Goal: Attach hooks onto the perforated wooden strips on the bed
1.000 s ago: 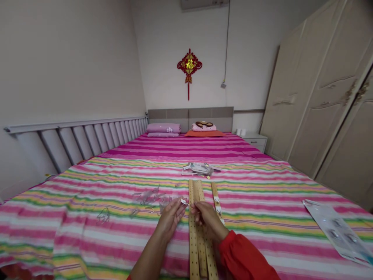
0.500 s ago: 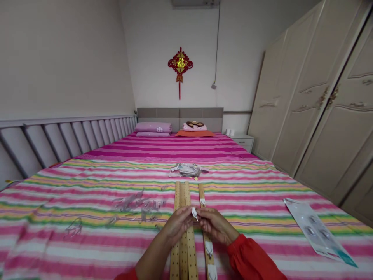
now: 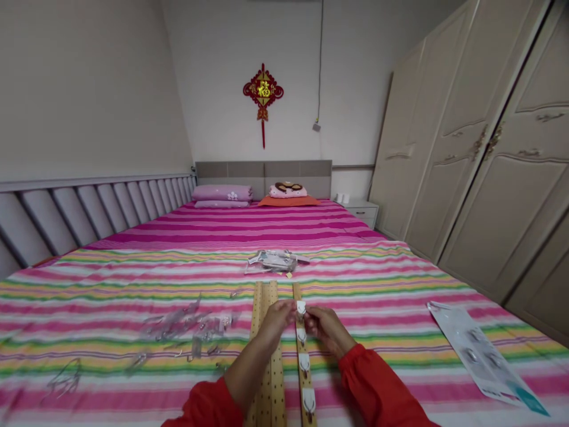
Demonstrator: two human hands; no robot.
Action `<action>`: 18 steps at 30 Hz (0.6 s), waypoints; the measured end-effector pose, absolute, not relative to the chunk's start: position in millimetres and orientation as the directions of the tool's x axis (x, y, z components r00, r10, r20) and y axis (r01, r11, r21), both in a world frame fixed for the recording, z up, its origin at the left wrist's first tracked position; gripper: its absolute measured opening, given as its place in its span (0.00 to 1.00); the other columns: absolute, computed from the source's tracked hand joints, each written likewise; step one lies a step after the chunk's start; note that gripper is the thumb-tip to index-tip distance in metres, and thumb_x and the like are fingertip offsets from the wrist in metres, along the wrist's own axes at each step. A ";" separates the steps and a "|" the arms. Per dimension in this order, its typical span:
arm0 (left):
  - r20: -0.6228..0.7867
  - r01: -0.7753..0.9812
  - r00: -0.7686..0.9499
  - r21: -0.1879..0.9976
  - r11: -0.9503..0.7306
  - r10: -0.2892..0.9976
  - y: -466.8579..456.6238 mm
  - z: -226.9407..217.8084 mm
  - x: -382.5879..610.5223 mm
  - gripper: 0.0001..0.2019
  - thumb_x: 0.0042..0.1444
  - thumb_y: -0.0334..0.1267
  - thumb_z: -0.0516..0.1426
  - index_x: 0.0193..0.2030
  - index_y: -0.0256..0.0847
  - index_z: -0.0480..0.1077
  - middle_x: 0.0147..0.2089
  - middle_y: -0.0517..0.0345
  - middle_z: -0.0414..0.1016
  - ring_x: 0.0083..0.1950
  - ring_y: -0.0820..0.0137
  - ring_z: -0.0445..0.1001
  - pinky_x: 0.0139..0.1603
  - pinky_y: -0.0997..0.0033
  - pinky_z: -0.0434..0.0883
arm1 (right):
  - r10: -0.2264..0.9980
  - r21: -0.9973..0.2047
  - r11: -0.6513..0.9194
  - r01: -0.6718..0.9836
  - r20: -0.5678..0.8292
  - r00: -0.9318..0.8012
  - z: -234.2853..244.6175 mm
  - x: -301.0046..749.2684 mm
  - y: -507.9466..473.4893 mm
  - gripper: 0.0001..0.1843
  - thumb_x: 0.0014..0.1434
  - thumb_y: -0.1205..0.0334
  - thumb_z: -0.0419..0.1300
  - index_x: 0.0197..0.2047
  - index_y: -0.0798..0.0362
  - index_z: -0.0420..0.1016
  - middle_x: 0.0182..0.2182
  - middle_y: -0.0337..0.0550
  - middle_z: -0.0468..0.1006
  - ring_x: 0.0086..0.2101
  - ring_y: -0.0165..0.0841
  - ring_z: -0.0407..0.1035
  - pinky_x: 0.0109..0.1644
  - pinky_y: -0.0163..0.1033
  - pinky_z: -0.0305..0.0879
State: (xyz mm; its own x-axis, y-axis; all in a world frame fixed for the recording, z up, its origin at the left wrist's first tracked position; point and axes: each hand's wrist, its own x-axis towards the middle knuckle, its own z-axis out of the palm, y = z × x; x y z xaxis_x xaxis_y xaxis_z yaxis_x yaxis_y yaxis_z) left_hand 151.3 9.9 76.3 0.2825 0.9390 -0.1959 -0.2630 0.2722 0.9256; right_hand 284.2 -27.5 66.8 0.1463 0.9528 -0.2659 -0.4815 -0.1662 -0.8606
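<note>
Left hand (image 3: 276, 321) and right hand (image 3: 329, 330) pinch a white hook (image 3: 301, 307) from nine and three, apparently steadying it, near the wooden strip's (image 3: 301, 350) twelve-o'clock end. Three other hooks (image 3: 304, 362) line up toward six.

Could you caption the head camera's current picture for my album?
The left hand and right hand flank a white hook at a slim wooden strip, above a striped bedcover.

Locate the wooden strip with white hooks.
The wooden strip is right of centre in the head view, beside the perforated boards, passing between left hand and right hand.
</note>
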 end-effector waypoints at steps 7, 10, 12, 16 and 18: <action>-0.040 -0.143 0.334 0.985 0.092 0.942 39.1 66.6 167.0 0.08 0.41 0.30 0.59 0.30 0.37 0.77 0.28 0.55 0.80 0.36 0.66 0.76 0.44 0.67 0.69 | 0.929 -0.912 -0.101 -0.397 -0.230 0.292 52.7 287.4 9.2 0.11 0.45 0.68 0.61 0.15 0.55 0.65 0.10 0.32 0.64 0.10 0.19 0.51 0.12 0.26 0.44; -0.032 -0.133 0.327 0.988 0.079 0.944 48.8 59.8 170.3 0.08 0.40 0.28 0.58 0.28 0.38 0.77 0.26 0.57 0.79 0.36 0.65 0.76 0.44 0.67 0.69 | 0.924 -0.927 -0.094 -0.362 -0.217 0.315 46.3 287.3 18.8 0.12 0.43 0.68 0.59 0.13 0.55 0.64 0.07 0.30 0.59 0.09 0.19 0.48 0.12 0.27 0.41; -0.034 -0.132 0.331 0.988 0.082 0.943 53.1 54.8 172.0 0.08 0.39 0.28 0.57 0.28 0.37 0.77 0.26 0.57 0.79 0.34 0.66 0.76 0.43 0.67 0.69 | 0.921 -0.933 -0.092 -0.348 -0.213 0.327 42.0 287.4 23.7 0.11 0.42 0.68 0.59 0.12 0.54 0.64 0.06 0.30 0.59 0.09 0.20 0.49 0.12 0.27 0.42; -0.046 -0.122 0.341 0.988 0.093 0.939 57.9 46.8 175.1 0.09 0.39 0.28 0.57 0.29 0.36 0.77 0.26 0.55 0.79 0.33 0.66 0.76 0.42 0.66 0.70 | 0.909 -0.938 -0.087 -0.335 -0.212 0.358 34.0 287.5 31.5 0.10 0.40 0.67 0.58 0.12 0.53 0.63 0.08 0.31 0.61 0.10 0.20 0.51 0.12 0.27 0.43; -0.048 -0.110 0.340 0.990 0.090 0.939 59.3 45.1 176.5 0.09 0.39 0.28 0.57 0.29 0.36 0.77 0.26 0.55 0.79 0.33 0.66 0.76 0.41 0.66 0.70 | 0.904 -0.941 -0.084 -0.329 -0.211 0.372 30.7 287.4 34.9 0.10 0.40 0.67 0.58 0.12 0.54 0.63 0.08 0.31 0.62 0.10 0.20 0.51 0.12 0.26 0.44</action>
